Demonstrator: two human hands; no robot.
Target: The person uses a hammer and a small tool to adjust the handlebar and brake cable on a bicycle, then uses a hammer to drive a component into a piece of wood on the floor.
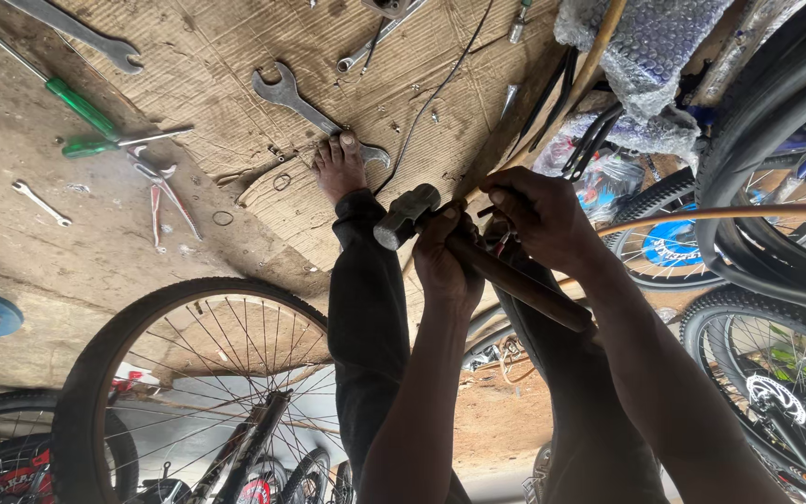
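The left hand [445, 257] has its fingers closed around the dark wooden handle of a steel-headed hammer [405, 216], just below the head, at the picture's centre. The right hand [538, 217], at three o'clock of it and touching, pinches something small that cannot be made out. At eleven o'clock a bare foot [339, 166] rests on brown cardboard [207, 56] beside a grey open-ended spanner [296, 101]. A spoked bicycle wheel [188, 373] stands at seven o'clock.

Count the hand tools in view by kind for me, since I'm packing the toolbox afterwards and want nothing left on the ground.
Wrenches: 4
Screwdrivers: 2
Pliers: 1
Hammer, gripped by the left hand: 1
Total: 8
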